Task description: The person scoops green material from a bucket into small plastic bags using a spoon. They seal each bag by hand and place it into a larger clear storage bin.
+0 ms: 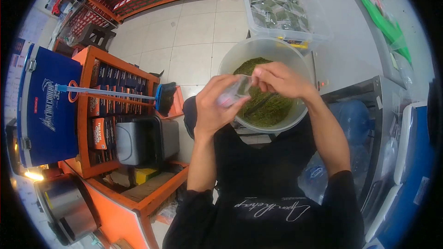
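Pale floor tiles (194, 41) run up to a round tub (230, 57) of green shreds (277, 113); over it, from where I stand, a small clear bag (239, 91) sits between two hands; the left hand (211, 103) has thumb and fingers clamped on its side, the right hand (277, 79) pinches its edge, fingertips together; it looks light, limp, perhaps slippery, best gripped by the rim; I count one handheld bag, one tub, one clear box (272, 32); its packets (277, 7) overlap beyond counting.
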Tool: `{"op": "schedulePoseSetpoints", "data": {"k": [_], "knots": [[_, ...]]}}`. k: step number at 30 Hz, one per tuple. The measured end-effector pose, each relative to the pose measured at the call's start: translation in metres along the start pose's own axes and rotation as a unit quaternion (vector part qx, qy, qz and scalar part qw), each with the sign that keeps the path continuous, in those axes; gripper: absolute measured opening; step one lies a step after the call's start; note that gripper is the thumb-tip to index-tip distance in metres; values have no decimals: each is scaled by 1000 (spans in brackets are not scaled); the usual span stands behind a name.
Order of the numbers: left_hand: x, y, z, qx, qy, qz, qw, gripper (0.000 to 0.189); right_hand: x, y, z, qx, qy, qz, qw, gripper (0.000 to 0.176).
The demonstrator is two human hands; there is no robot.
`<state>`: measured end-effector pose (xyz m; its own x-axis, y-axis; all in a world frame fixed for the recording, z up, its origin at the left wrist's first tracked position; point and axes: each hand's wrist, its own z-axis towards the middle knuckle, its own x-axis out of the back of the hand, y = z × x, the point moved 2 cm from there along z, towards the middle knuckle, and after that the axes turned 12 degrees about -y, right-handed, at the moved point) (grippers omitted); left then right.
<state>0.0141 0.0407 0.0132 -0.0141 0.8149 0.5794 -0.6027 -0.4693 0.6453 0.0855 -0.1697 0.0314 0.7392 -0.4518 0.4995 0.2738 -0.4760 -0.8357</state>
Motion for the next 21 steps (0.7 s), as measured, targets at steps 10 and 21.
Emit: {"op": "schedulePoseSetpoints", "data": {"k": [10, 21], "knots": [[11, -11, -8, 27, 55, -31, 998, 57, -76, 80, 29, -86, -159, -368, 912, 14], [4, -14, -21, 179, 84, -250, 948, 58, -45, 69, -11, -151, 60, -410, 897, 16]]}}
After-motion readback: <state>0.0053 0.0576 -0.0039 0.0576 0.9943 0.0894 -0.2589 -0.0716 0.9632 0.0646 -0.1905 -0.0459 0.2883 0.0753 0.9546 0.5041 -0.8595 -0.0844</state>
